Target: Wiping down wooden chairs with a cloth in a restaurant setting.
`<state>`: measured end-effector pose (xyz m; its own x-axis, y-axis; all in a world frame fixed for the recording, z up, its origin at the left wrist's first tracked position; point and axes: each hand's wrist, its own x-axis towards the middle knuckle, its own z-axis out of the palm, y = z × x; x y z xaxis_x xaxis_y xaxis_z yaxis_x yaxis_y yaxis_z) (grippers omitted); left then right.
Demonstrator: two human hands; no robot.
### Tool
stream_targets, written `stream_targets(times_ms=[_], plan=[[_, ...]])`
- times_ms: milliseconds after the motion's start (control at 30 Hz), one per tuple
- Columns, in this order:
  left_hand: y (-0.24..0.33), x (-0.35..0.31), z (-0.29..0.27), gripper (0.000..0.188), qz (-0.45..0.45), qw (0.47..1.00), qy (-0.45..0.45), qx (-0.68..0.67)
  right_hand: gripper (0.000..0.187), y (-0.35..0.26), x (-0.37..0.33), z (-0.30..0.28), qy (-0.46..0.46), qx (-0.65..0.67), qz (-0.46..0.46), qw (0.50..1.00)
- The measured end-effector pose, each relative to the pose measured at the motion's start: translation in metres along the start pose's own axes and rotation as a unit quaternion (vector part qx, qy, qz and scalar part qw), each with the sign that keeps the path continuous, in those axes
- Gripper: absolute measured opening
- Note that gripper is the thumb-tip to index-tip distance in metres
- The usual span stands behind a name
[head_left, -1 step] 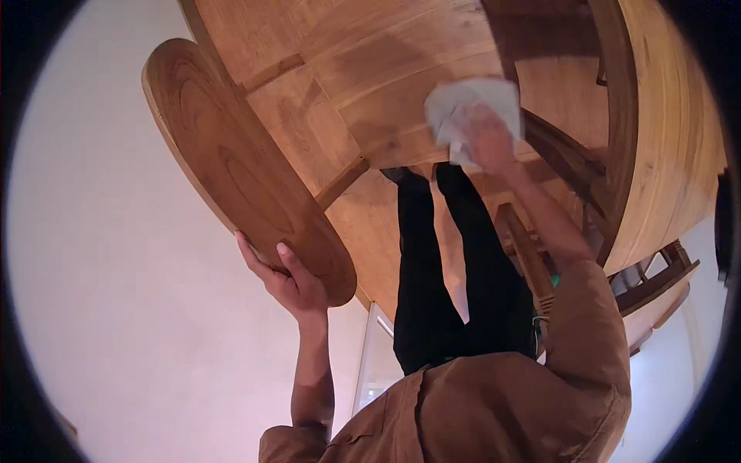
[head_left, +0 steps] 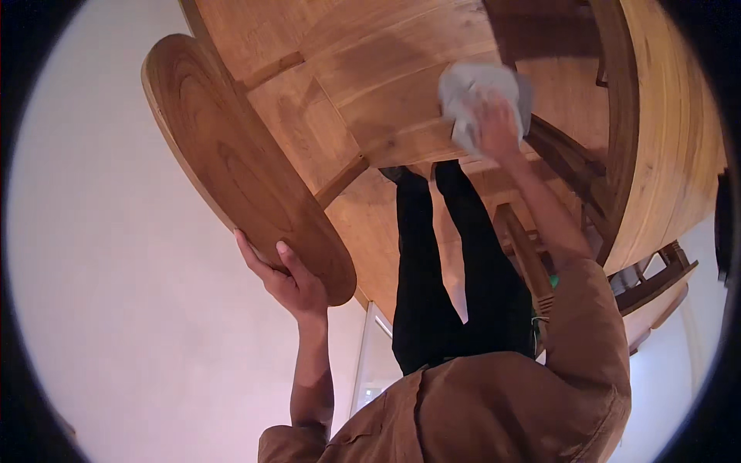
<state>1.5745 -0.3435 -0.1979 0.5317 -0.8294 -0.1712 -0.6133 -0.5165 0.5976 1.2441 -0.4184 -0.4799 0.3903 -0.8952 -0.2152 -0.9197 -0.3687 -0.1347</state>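
Note:
My left hand (head_left: 297,289) grips the near end of a long, rounded wooden chair backrest (head_left: 231,162), its thumb on the broad face and its fingers around the edge. Over the right part of the flat wooden chair seat (head_left: 386,73) is my right hand (head_left: 496,127), pressing on a whitish cloth (head_left: 472,81). Motion smears that hand and the cloth a little. The cloth bunches around the fingers and hides part of the seat's edge.
A round wooden table (head_left: 671,147) with a dark rim curves along the right. Beneath it stand dark wooden legs (head_left: 563,150). Another wooden chair (head_left: 656,297) is at the lower right. A pale wall (head_left: 116,309) fills the left. My black-trousered legs (head_left: 417,270) stand by the seat.
My right hand and the cloth have shifted slightly right and away from me over the seat. The left hand keeps its hold on the backrest.

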Motion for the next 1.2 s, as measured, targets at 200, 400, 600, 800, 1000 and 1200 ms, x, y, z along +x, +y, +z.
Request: stream_targets(times_ms=[200,400,600,800,1000,1200], plan=[[-0.001,0.001,0.006,0.057,0.036,0.998,-0.001,0.047,0.064,-0.027,0.166,0.02,0.198,0.021,0.339,0.919],[0.004,0.003,0.005,0.056,0.016,0.998,0.01,0.052,0.059,-0.155,0.226,0.028,-0.101,0.172,-0.058,0.978],[0.008,0.003,0.003,0.053,0.024,0.999,-0.006,0.026,0.051,-0.199,0.048,0.039,0.072,0.188,-0.064,0.977],[0.009,0.003,0.001,0.054,0.043,0.999,-0.021,-0.012,0.061,-0.107,-0.093,0.055,0.046,0.057,-0.048,0.996],[0.006,0.003,-0.002,0.054,0.039,0.999,-0.024,-0.028,0.064,0.005,-0.047,0.031,0.067,0.029,0.124,0.99],[0.007,0.002,0.005,0.054,0.046,0.999,-0.028,-0.003,0.056,0.021,0.103,0.031,0.21,0.033,0.269,0.939]])
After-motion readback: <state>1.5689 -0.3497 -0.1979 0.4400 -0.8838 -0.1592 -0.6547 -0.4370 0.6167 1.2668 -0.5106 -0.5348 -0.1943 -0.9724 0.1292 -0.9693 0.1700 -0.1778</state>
